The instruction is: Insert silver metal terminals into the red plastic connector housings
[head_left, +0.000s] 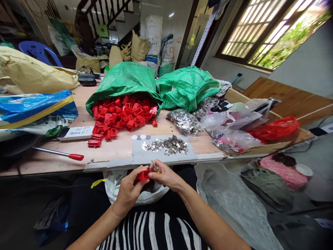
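Close to my lap, my left hand [130, 186] grips a red plastic housing [143, 175] between thumb and fingers. My right hand [164, 176] meets it from the other side, its fingers pinched around a thin metal-tipped tool [154, 164] with a bit of yellow near the fingers; its exact kind is unclear. Below both hands a white sack [114, 187] lies open on my lap. On the table's front edge, small silver metal pieces [173, 144] are heaped on a grey sheet [137, 158]. Many red housings [125, 113] spill from a green woven bag [127, 78].
Another green bag [187, 86] and a clear bag of metal pieces [184, 121] stand behind the heap. At right is a box with plastic bags [223, 119]. A red-tipped lever [75, 157] juts out at left, near a white flat box [75, 133].
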Tool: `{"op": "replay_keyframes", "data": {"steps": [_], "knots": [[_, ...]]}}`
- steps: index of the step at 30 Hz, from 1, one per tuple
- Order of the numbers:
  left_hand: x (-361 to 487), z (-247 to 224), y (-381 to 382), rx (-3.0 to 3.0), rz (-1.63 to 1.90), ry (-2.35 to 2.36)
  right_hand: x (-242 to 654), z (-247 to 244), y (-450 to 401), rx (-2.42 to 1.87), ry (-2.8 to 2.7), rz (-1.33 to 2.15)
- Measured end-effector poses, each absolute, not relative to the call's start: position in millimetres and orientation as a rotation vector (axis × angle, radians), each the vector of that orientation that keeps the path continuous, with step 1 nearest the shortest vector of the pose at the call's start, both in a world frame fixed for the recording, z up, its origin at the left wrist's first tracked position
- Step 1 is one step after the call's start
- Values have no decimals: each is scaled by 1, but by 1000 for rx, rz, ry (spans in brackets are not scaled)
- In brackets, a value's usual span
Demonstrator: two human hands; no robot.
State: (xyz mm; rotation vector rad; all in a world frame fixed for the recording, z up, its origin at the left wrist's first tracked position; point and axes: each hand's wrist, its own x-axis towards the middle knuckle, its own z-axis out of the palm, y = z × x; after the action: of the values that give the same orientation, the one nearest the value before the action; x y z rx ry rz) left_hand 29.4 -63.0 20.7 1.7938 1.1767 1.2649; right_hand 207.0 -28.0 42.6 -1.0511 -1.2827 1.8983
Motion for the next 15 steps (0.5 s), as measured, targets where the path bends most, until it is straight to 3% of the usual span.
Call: {"op": "replay_keyframes", "data": {"steps": [15], "knots": [[22,17,-62,1493,1174,887,212,37,-35,-836,-1025,2243]]}}
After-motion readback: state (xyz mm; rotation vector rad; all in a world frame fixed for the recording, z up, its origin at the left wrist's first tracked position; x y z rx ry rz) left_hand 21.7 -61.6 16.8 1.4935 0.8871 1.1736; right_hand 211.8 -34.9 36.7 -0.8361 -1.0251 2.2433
